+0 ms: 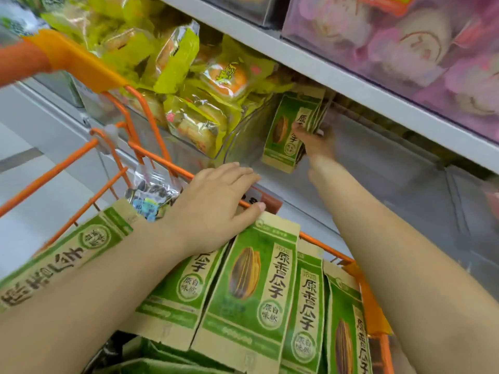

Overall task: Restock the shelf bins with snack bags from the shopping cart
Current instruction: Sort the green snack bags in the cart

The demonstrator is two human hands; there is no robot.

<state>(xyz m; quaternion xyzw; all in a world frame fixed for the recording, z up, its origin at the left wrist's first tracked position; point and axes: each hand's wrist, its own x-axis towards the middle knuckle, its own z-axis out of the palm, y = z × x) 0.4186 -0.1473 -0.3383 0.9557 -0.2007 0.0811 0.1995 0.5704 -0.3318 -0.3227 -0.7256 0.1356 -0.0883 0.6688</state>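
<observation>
The fingers [237, 174] of the left hand [213, 201] lie nearly straight, resting over the tops of the green seed bags [243, 287] standing in the shopping cart [162, 160]; they hold nothing that I can see. Farther in, the right hand [318, 143] has its fingers curled around a small bunch of the same green bags [286, 130], held upright low inside the clear shelf bin [378, 168], their lower edge at or just above its floor.

The likely trouble is at the far hand: the bunch is several bags gripped together, so if it is released unevenly they may fan out or topple flat rather than stand. The left hand's weight could also push the cart's bags over.

Counted: four green bags face up in the cart's front row, one more lying under the left forearm, others half hidden below. A clear packet [154, 193] sits at the cart's rim. In the far bunch I judge three or four bags; the blur hides the exact count. The neighbouring bin holds many yellow snack packs [194, 122].
</observation>
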